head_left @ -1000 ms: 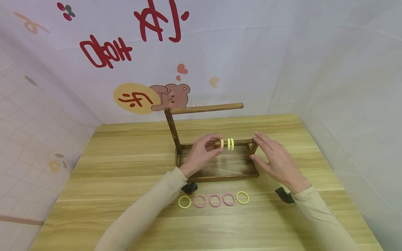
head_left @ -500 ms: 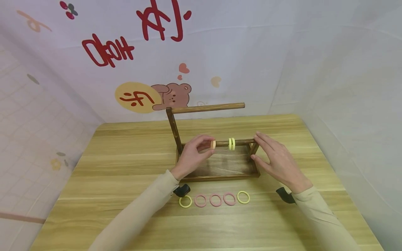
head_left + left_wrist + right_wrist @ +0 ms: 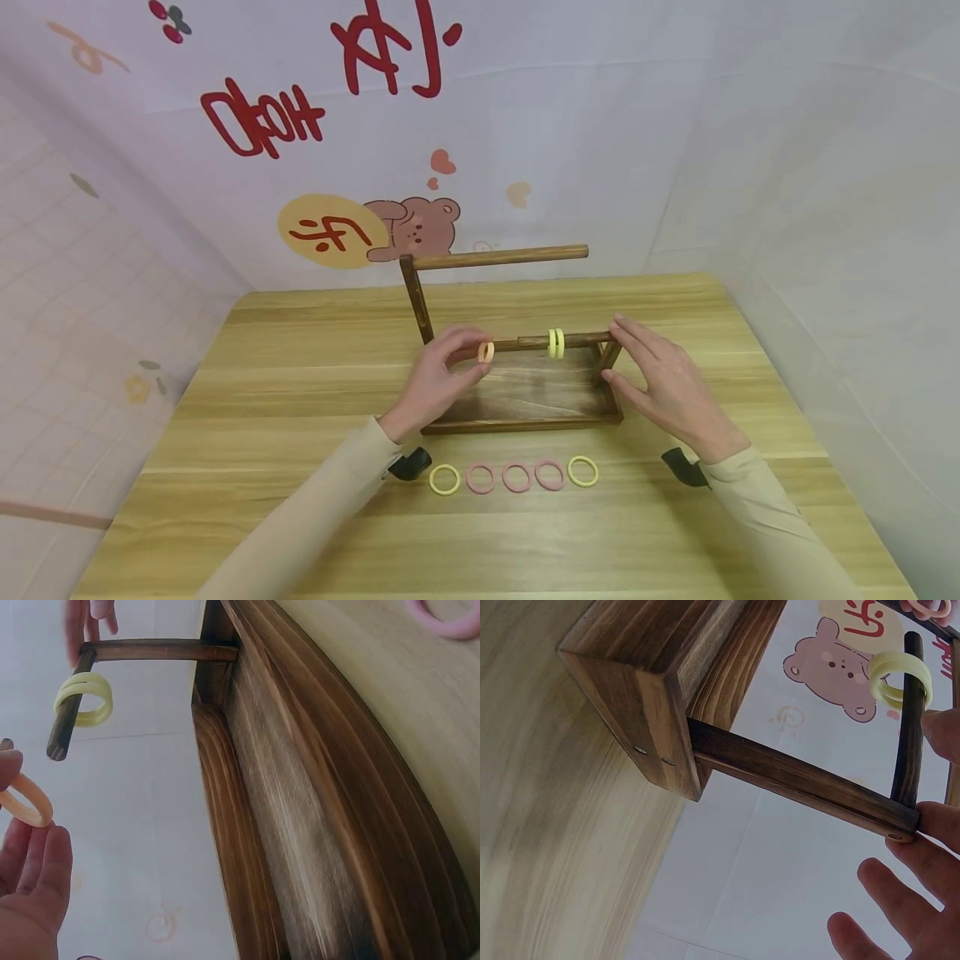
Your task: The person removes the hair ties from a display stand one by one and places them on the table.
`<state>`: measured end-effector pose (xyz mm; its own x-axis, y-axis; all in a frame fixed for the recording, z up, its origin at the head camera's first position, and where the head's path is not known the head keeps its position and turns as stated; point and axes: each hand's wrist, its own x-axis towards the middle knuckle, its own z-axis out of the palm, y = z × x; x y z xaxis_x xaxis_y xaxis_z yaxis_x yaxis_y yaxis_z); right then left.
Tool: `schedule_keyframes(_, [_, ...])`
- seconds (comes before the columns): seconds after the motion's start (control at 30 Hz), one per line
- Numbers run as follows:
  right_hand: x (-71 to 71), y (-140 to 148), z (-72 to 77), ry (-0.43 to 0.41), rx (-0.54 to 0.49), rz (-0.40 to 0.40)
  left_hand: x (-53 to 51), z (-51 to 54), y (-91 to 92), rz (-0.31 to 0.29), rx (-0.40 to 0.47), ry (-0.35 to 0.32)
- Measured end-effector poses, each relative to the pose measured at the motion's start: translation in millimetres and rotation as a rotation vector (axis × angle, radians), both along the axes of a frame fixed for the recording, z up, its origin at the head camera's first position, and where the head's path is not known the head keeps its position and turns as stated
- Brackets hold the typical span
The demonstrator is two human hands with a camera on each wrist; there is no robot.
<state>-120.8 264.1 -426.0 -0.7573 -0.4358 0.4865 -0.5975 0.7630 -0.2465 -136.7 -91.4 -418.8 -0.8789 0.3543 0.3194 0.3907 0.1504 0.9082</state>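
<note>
My left hand pinches an orange ring between thumb and fingertips. The ring is off the lower bar, left of its free end; the left wrist view shows the orange ring apart from the bar's tip. Two yellow rings hang side by side on the lower bar of a dark wooden rack. My right hand touches the bar's right end where it meets the short post, its fingers extended. In the right wrist view, the fingers are spread beside that corner.
In front of the rack a row of flat rings lies on the table: a yellow ring at the left, pink rings between, another yellow ring at the right. Above, an upper bar juts rightward from a tall post.
My left hand has drawn the orange ring leftward along the lower bar and off its free end. The two yellow rings stay on the bar, and my right hand keeps its place.
</note>
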Motion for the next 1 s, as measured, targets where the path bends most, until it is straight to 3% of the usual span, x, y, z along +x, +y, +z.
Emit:
schedule_keyframes(0.63, [-0.4, 0.7, -0.6, 0.001, -0.001, 0.009, 30.6, 6.0, -39.0, 0.074, -0.351, 0.133])
schedule_keyframes(1.0, [-0.1, 0.6, -0.1, 0.008, -0.001, 0.011, 47.6, 4.8, -61.5, 0.089, -0.449, 0.226])
